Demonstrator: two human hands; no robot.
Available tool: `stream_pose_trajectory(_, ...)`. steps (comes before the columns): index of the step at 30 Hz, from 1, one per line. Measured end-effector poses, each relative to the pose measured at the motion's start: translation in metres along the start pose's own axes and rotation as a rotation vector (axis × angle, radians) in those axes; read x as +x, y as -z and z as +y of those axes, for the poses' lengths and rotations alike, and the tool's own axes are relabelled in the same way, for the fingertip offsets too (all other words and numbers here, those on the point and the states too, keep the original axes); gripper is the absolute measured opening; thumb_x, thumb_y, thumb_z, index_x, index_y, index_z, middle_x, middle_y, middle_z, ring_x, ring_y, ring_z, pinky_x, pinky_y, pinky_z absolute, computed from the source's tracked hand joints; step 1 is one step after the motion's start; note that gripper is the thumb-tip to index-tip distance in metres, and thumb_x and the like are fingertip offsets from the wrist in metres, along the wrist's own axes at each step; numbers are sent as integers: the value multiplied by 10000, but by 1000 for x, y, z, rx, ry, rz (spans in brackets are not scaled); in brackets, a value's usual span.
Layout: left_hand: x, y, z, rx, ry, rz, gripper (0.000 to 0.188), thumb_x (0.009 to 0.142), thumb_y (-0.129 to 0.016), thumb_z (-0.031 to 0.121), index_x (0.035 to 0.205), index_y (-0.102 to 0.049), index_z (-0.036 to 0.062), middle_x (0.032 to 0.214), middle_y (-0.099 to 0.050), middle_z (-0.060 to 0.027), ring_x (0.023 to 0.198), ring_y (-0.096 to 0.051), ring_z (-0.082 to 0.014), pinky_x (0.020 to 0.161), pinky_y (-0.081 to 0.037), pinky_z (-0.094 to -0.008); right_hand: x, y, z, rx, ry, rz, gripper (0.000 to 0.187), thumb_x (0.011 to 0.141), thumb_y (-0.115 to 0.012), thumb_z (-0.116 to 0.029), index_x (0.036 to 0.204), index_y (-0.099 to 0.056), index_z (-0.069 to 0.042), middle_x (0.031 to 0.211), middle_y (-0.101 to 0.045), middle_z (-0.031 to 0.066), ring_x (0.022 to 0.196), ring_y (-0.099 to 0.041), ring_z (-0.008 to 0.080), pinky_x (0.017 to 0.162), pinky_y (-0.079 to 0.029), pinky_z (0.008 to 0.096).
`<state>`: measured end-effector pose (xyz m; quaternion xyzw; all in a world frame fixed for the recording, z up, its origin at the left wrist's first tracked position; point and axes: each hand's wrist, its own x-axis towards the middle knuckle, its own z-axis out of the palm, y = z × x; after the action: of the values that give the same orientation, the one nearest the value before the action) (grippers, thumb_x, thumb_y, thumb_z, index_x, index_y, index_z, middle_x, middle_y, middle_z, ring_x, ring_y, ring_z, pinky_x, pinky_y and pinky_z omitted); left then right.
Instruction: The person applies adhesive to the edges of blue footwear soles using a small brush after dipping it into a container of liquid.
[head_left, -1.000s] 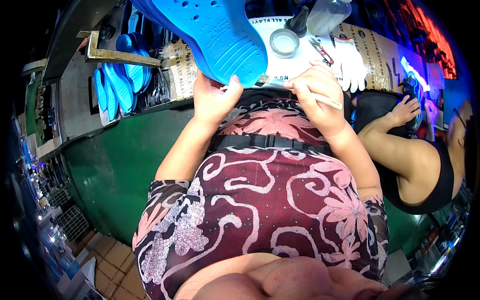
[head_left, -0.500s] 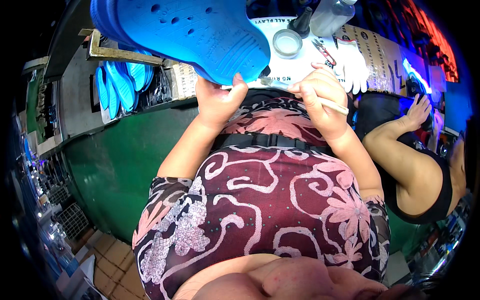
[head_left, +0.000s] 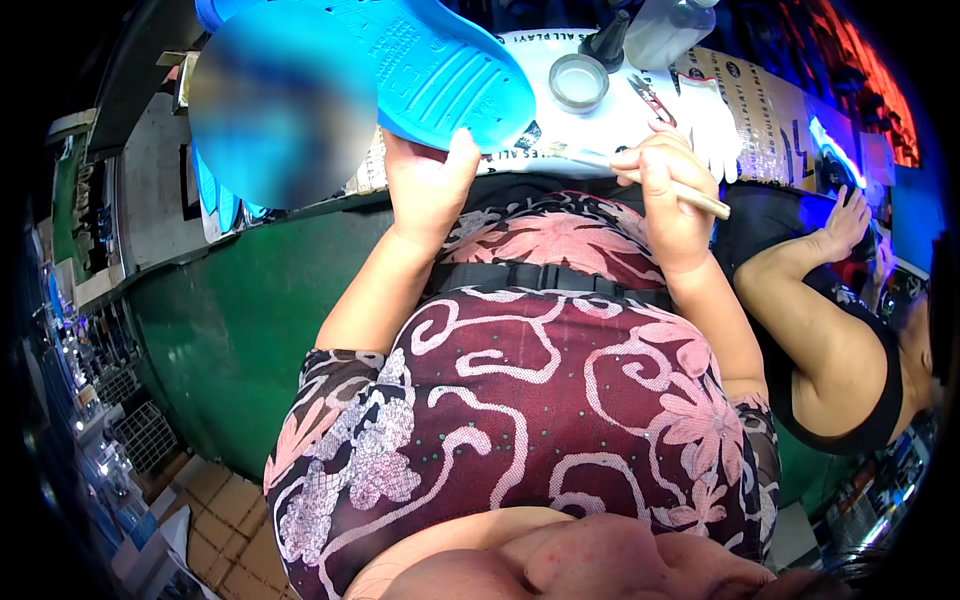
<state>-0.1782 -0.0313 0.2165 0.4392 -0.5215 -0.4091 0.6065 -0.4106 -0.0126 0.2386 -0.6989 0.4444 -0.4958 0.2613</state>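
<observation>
My left hand (head_left: 428,185) grips the toe or heel end of a blue foam clog (head_left: 455,95), thumb on its edge and fingers underneath. The grooved, embossed face of the clog is toward me; a blurred patch covers part of its left side. In my right hand (head_left: 672,195) is a small brush (head_left: 708,202) with a pale wooden handle, pinched between thumb and fingers. Its tip points left, a short gap from the clog's rounded end. Beyond the brush, a round jar (head_left: 578,84) with whitish contents stands on the white table covering (head_left: 535,60).
Behind the jar stand a dark cone-topped bottle (head_left: 606,42) and a clear bottle (head_left: 672,32). Red-handled snips (head_left: 651,98) lie beside white gloves (head_left: 714,128). More blue footwear (head_left: 222,200) is at the left. Another person's arm (head_left: 815,260) rests close by on the right.
The clog has tilted, showing more of its grooved face. My right hand has moved slightly right, drawing the brush tip back from the clog's end.
</observation>
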Motion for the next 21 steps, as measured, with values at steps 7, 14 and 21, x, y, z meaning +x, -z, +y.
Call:
stream_pose_trajectory(7, 2, -1, 0, -5, 2, -36, 520, 786, -594, -3, 1250, -359, 1, 1163, -522, -130, 1056, -551, -206, 946, -435, -351, 11, -6, -2, -29, 119, -59, 197, 874, -567, -115, 744, -667, -8, 660, -617, 74, 622, -555, 200, 697, -418, 326)
stream_pose_trajectory(14, -3, 1, 1, 52, -5, -55, 521, 793, -598, 2, 1253, -354, -7, 1159, -529, -133, 1044, -560, -203, 939, -438, -339, 2, 3, 3, 32, -30, 3, 178, 869, -579, -101, 760, -670, 5, 687, -632, 81, 645, -564, 196, 683, -431, 308)
stream_pose_trajectory(21, 5, 12, 17, 109, -7, -89, 536, 800, -601, 5, 1281, -366, -20, 1175, -541, -141, 1066, -550, -216, 949, -422, -360, -12, 18, 10, -37, -26, 88, 203, 891, -544, -116, 779, -664, 4, 716, -616, 82, 690, -565, 197, 691, -442, 314)
